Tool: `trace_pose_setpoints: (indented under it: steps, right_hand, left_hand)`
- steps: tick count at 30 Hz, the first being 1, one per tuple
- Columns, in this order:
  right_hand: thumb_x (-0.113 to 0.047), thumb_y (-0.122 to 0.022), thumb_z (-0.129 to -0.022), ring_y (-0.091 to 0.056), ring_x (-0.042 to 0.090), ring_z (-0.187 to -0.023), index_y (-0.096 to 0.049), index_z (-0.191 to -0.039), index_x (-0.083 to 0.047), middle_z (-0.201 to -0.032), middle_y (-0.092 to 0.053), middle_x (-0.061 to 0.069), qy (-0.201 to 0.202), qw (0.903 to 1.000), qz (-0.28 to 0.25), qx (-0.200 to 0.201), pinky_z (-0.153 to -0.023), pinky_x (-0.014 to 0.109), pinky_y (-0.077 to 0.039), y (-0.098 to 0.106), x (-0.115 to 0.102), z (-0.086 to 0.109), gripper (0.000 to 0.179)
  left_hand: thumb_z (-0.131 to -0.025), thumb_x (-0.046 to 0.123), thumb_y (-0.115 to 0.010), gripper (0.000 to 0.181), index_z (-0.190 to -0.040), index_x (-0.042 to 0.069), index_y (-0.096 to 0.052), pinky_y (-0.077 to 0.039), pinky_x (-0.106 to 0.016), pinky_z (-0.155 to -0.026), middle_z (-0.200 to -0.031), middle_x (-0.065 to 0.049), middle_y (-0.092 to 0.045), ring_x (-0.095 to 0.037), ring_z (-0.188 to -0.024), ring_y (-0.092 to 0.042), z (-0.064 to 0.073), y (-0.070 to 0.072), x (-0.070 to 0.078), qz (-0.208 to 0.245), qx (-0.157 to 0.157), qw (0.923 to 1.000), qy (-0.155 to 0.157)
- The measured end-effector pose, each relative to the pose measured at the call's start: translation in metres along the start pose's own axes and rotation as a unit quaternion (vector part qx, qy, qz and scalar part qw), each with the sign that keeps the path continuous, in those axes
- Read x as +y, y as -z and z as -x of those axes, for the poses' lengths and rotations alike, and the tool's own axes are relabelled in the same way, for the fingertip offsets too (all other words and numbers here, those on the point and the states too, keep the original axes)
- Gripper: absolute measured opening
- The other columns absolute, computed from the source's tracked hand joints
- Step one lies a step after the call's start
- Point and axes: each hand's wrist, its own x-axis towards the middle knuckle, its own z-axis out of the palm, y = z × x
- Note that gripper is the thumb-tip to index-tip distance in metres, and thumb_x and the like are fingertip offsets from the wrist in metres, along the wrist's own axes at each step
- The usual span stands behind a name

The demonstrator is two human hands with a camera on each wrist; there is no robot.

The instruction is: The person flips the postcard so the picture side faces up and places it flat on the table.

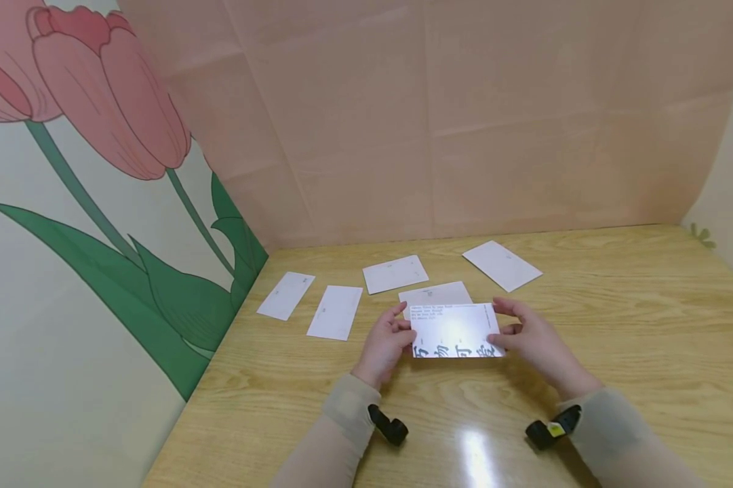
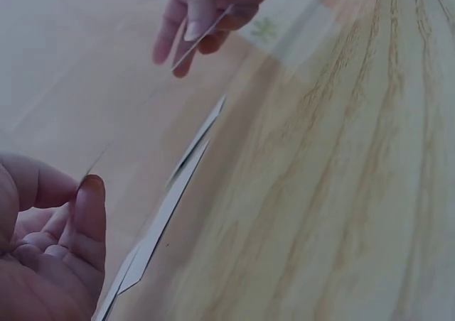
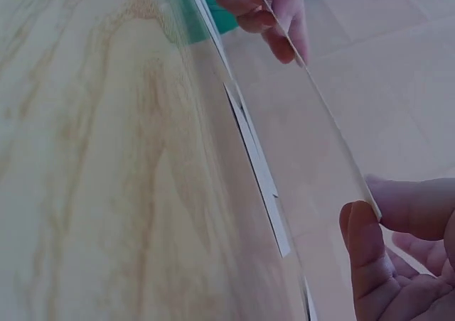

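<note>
One white card (image 1: 454, 329) is up off the desk (image 1: 635, 305), its four large characters (image 1: 462, 352) facing my head view. The left hand (image 1: 383, 346) pinches one short end and the right hand (image 1: 540, 340) the other, I judge to keep it level and its print uncovered. Behind it I count five more cards (image 1: 334, 313) lying on the desk, probably spread so each shows singly; the held one partly hides the nearest. Beyond are one pink backdrop (image 1: 464, 129) and two painted tulips (image 1: 112, 95).

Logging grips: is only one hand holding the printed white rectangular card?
No, the left hand and right hand pinch opposite ends of the card.
</note>
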Motion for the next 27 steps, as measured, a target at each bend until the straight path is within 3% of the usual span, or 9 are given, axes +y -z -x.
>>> trace_pose_setpoints:
  steps: [8, 12, 17, 27]
  right_hand:
    - [-0.020, -0.077, -0.083, -0.050, 0.032, -0.104, -0.021, -0.153, -0.006, -0.140, -0.039, 0.025, -0.019, 0.9969, 0.061, -0.045, -0.081, 0.035, -0.046, -0.0007, 0.0030, -0.0012, 0.091]
    - [-0.020, -0.076, -0.083, -0.049, 0.033, -0.107, -0.023, -0.152, -0.004, -0.131, -0.045, 0.023, -0.029, 0.9940, 0.088, -0.057, -0.085, 0.040, -0.045, -0.0022, 0.0035, -0.0012, 0.088]
    - [-0.015, -0.075, -0.084, -0.049, 0.032, -0.101, -0.030, -0.148, -0.002, -0.118, -0.049, 0.019, -0.026, 0.9919, 0.111, -0.057, -0.080, 0.039, -0.045, -0.0028, 0.0024, 0.0001, 0.080]
    - [-0.009, -0.076, -0.081, -0.051, 0.028, -0.091, -0.039, -0.137, 0.001, -0.106, -0.055, 0.016, -0.045, 0.9833, 0.168, -0.056, -0.075, 0.038, -0.044, -0.0061, 0.0054, -0.0016, 0.067]
  left_hand:
    - [-0.082, -0.010, -0.065, 0.069, -0.145, 0.009, -0.043, -0.052, -0.025, -0.070, -0.101, -0.007, -0.054, -0.015, -0.081, -0.055, 0.0017, 0.0053, 0.0027, -0.057, -0.062, 0.9964, 0.008]
    - [-0.080, -0.005, -0.071, 0.067, -0.139, 0.017, -0.049, -0.051, -0.026, -0.070, -0.103, -0.005, -0.054, -0.017, -0.081, -0.055, 0.0013, 0.0065, 0.0036, -0.108, -0.058, 0.9921, 0.024]
    - [-0.078, 0.003, -0.077, 0.064, -0.132, 0.025, -0.052, -0.050, -0.030, -0.073, -0.102, -0.001, -0.055, -0.018, -0.084, -0.057, -0.0004, 0.0054, 0.0011, -0.183, -0.050, 0.9814, 0.031]
    - [-0.078, 0.005, -0.079, 0.061, -0.129, 0.022, -0.051, -0.048, -0.030, -0.071, -0.096, 0.001, -0.054, -0.016, -0.081, -0.056, 0.0011, 0.0008, -0.0041, -0.273, -0.069, 0.9595, 0.015]
